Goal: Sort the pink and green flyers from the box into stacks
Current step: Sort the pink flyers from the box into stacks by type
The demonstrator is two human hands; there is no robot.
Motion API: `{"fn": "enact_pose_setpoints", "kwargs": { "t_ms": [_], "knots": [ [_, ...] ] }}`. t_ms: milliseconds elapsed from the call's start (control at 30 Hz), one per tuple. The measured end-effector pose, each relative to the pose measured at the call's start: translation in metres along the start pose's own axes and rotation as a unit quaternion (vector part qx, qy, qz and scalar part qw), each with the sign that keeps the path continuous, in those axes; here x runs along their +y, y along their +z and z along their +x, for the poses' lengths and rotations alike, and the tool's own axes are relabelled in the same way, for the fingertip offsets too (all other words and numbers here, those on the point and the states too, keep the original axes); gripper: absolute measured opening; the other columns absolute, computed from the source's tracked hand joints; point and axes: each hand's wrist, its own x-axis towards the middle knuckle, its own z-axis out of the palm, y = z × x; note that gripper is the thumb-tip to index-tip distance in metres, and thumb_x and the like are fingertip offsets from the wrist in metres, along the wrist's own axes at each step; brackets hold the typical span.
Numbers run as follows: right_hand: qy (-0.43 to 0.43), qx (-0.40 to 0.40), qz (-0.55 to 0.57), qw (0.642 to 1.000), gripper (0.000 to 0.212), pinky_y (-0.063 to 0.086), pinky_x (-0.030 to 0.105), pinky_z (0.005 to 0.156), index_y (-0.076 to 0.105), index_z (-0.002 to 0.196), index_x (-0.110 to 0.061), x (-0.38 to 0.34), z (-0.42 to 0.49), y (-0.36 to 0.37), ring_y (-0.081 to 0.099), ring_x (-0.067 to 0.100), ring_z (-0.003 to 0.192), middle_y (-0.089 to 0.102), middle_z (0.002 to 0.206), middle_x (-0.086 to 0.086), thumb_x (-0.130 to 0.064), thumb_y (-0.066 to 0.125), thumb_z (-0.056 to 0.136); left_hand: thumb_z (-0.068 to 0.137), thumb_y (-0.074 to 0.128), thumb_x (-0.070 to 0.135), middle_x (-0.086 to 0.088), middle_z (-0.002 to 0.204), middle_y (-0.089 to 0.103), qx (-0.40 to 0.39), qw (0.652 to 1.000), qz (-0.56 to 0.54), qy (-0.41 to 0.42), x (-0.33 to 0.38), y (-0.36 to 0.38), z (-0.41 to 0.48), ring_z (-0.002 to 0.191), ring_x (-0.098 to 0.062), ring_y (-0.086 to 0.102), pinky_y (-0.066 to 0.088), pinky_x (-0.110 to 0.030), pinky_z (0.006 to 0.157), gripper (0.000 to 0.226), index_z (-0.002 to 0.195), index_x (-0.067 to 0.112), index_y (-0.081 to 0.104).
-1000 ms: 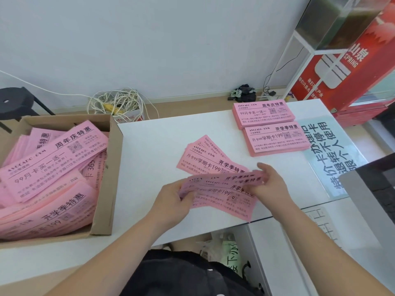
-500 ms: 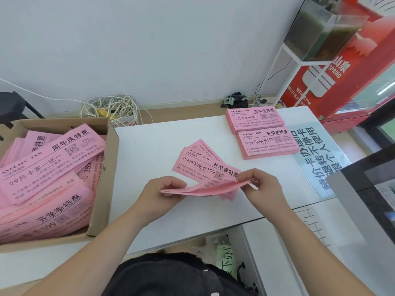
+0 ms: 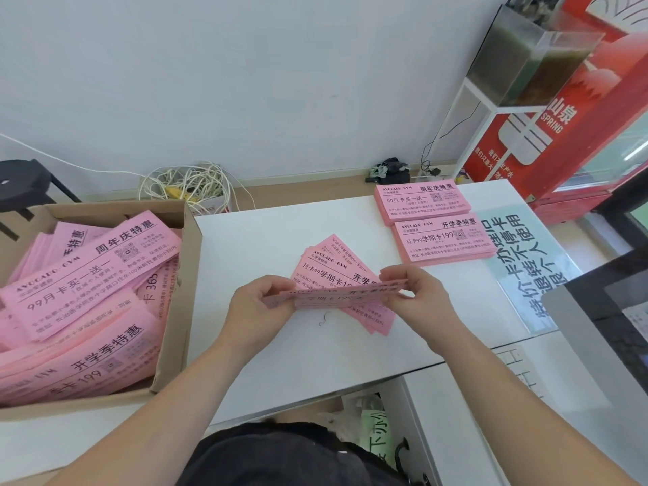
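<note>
1. Now both hands are up over the white surface (image 3: 315, 363), a little to the right of the cardboard box (image 3: 191, 254).
2. The left hand (image 3: 260, 305) has its fingers and thumb curled onto the left end of a thin bunch of pink flyers (image 3: 336, 297). The right hand (image 3: 419, 296) pinches the right end in the same way.
3. That bunch is held almost flat and seen nearly edge-on, lifted off the surface, with black print on its upper face.
4. Beneath it, also right of the box, a loose fan of pink flyers (image 3: 324, 271) lies on the surface, partly hidden by the bunch and the right hand.
5. Farther right of the box, two neat pink piles sit just beside each other: the far stack (image 3: 420, 201) and the near stack (image 3: 443, 242), each under a different heading.
6. The box itself is open and packed with jumbled flyers (image 3: 87, 275), all pink, several lying tilted across one another.
7. Behind the box, on the floor by the wall, lies a tangle of white cable (image 3: 186, 185).
8. Farthest from the box, past the two stacks, a printed sheet (image 3: 526, 261) lies flat on the surface.
</note>
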Motion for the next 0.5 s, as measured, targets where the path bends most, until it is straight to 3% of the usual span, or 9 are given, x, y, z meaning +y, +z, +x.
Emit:
{"fn": "enact_pose_setpoints", "kwargs": {
  "t_ms": [67, 167, 300, 500],
  "knots": [
    [0.019, -0.014, 0.018, 1.0, 0.036, 0.054, 0.014, 0.077, 0.073, 0.105, -0.025, 0.005, -0.001, 0.002, 0.069, 0.001, 0.09, 0.077, 0.1, -0.004, 0.004, 0.073, 0.085, 0.081, 0.082, 0.001, 0.006, 0.088, 0.079, 0.002, 0.999, -0.036, -0.029, -0.001, 0.002, -0.001, 0.083, 0.0, 0.071, 0.048, -0.009, 0.07, 0.017, 0.09, 0.015, 0.077],
    [0.039, 0.006, -0.001, 0.999, 0.031, 0.052, 0.012, 0.063, 0.077, 0.095, -0.02, 0.012, 0.001, 0.01, 0.069, -0.001, 0.076, 0.077, 0.09, -0.002, 0.008, 0.065, 0.088, 0.081, 0.083, 0.0, 0.005, 0.087, 0.079, 0.014, 0.995, -0.076, -0.06, -0.003, 0.007, -0.001, 0.082, -0.003, 0.073, 0.05, -0.01, 0.069, 0.018, 0.09, 0.014, 0.076],
    [0.019, 0.042, 0.0, 0.999, 0.027, 0.049, 0.011, 0.058, 0.075, 0.085, -0.018, 0.007, 0.005, 0.014, 0.066, -0.002, 0.069, 0.075, 0.079, -0.009, 0.007, 0.063, 0.088, 0.082, 0.082, 0.006, 0.003, 0.087, 0.078, 0.015, 0.995, -0.067, -0.073, 0.002, 0.004, 0.004, 0.077, -0.006, 0.068, 0.05, -0.017, 0.066, 0.014, 0.09, 0.017, 0.077],
    [0.05, 0.019, 0.036, 0.998, 0.039, 0.053, 0.017, 0.061, 0.069, 0.106, -0.022, 0.011, 0.002, 0.02, 0.07, 0.003, 0.076, 0.078, 0.094, -0.005, 0.01, 0.055, 0.09, 0.081, 0.081, 0.002, 0.006, 0.094, 0.078, -0.006, 0.995, -0.054, -0.081, -0.002, -0.004, 0.002, 0.082, -0.003, 0.071, 0.051, -0.011, 0.068, 0.023, 0.098, 0.016, 0.075]
  ]
}}
